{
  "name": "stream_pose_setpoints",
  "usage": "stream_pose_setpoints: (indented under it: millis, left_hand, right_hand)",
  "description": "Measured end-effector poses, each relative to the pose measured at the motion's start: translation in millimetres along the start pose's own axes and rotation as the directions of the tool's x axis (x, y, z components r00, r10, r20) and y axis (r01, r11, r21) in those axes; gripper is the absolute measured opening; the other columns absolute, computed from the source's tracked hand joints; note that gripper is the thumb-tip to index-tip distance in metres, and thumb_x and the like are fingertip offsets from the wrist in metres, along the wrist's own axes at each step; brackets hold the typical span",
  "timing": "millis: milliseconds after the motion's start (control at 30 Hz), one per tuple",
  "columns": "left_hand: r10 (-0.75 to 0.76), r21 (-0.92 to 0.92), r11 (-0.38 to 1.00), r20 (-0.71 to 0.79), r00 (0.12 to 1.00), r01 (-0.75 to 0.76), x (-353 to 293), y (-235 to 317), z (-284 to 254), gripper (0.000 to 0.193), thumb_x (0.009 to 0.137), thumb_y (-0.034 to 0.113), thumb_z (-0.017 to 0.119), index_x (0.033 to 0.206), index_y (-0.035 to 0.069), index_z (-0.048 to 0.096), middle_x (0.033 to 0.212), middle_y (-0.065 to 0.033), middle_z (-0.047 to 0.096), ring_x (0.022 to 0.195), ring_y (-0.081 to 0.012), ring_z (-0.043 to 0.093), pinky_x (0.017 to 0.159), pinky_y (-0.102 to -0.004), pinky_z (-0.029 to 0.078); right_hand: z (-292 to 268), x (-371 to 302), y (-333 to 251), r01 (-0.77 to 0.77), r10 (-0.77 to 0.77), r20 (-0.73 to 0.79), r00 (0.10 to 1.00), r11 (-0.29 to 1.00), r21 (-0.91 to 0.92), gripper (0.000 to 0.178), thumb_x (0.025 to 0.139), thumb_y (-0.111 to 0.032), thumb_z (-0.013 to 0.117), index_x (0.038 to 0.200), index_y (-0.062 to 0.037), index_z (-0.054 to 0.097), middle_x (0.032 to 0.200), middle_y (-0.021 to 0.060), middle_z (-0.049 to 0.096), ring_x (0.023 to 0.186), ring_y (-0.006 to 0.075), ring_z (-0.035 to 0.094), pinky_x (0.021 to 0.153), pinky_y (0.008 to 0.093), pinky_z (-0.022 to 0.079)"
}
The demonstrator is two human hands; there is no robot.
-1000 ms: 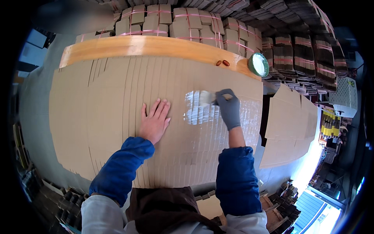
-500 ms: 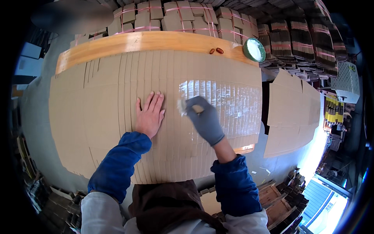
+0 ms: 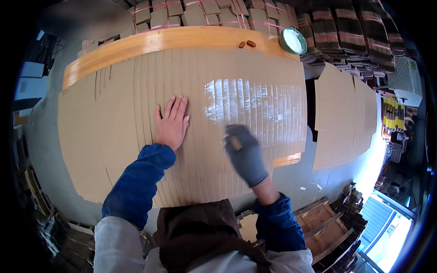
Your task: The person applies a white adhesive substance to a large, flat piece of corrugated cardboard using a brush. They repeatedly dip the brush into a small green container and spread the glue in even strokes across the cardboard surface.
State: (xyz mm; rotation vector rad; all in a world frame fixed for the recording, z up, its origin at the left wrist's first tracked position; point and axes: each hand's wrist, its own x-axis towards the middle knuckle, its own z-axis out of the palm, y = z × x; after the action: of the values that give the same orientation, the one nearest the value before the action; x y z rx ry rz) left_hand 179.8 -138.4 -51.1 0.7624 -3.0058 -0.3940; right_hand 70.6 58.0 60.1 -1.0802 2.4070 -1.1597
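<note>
Along the table [image 3: 159, 38], cardboard [image 3: 200, 141] stretches sideways; left hand [image 3: 172, 128] flat; right hand [image 3: 246, 155] clamped on a wooden handle [image 3: 236, 143].

Desk [image 3: 182, 34]: in front of the person, with cardboard sheets [image 3: 114, 123] overlapping across it and its far strip exposed.
Desk's far strip: bowl [image 3: 283, 44] near the right end; two small ovals [image 3: 251, 43] side by side, left of it.
Paste patch [image 3: 241, 98]: on the right half of the sheets.
Left hand [image 3: 172, 127]: resting on the sheets, left of the patch.
Right hand [image 3: 246, 152]: on the patch's near side, brush [image 3: 236, 143] in its fingers.
Behind the desk: tied bundles [image 3: 195, 16] in rows, darker stacks [image 3: 350, 32] at their right.
Right of the desk: a separate cardboard piece [image 3: 346, 118]; beyond it, a crate [image 3: 406, 82].
</note>
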Motion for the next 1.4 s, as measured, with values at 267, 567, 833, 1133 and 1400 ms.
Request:
stream_pose_setpoints:
  millis: [267,567,833,1133,1400]
  left_hand:
    - [0.003,0.002,1.0,0.035,0.999,-0.003,-2.4,2.3,-3.3,0.056,0.099,0.025,0.05,0.151,0.012,0.033,0.156,-0.004,0.037,0.147,-0.022,0.027,0.117,-0.0574,0.017]
    - [0.002,0.009,1.0,0.02,1.0,-0.002,-1.0,0.8,-0.1,0.056,0.1,0.028,0.05,0.152,0.015,0.033,0.156,-0.0013,0.036,0.146,-0.0209,0.027,0.118,-0.0581,0.016]
    - [0.012,0.025,1.0,0.006,1.0,-0.012,-2.2,-0.5,-0.7,0.056,0.1,0.026,0.048,0.152,0.013,0.031,0.156,-0.0029,0.036,0.147,-0.0211,0.027,0.118,-0.057,0.017]
    - [0.02,0.022,1.0,-0.009,1.0,-0.02,-1.7,-0.4,2.5,0.055,0.101,0.027,0.047,0.152,0.014,0.032,0.155,-0.0027,0.037,0.146,-0.0209,0.028,0.118,-0.057,0.017]
    - [0.014,0.035,0.999,-0.014,1.0,-0.014,-3.0,-2.3,4.1,0.056,0.1,0.028,0.049,0.151,0.015,0.032,0.155,-0.0019,0.038,0.145,-0.022,0.03,0.117,-0.0587,0.018]
  right_hand:
    - [-7.0,-10.1,10.7,-0.105,0.111,-0.061,0.992,0.99,0.095,0.015,0.083,0.001,0.063,0.096,-0.0051,0.06,0.1,0.0156,0.064,0.087,0.0369,0.067,0.075,0.043,0.055]
    - [22.2,8.4,3.6,-0.075,0.077,0.0,0.997,0.972,0.221,0.013,0.084,-0.006,0.065,0.096,-0.0053,0.059,0.097,0.0173,0.064,0.087,0.0382,0.066,0.076,0.0437,0.053]
    - [9.7,-37.0,-9.8,-0.078,0.06,0.109,0.992,0.983,0.167,0.017,0.082,-0.003,0.065,0.098,-0.0058,0.06,0.104,0.0153,0.066,0.095,0.0361,0.066,0.081,0.0419,0.053]
    - [-2.9,-59.6,-4.8,-0.073,0.046,0.269,0.962,0.993,0.088,0.021,0.083,-0.001,0.063,0.103,-0.0065,0.067,0.111,0.0154,0.065,0.095,0.0345,0.067,0.081,0.043,0.054]
    - [-9.0,-84.7,-20.4,0.048,0.007,0.319,0.948,0.986,-0.162,0.023,0.085,-0.002,0.059,0.104,-0.011,0.07,0.12,0.0151,0.064,0.106,0.0303,0.065,0.086,0.0387,0.056]
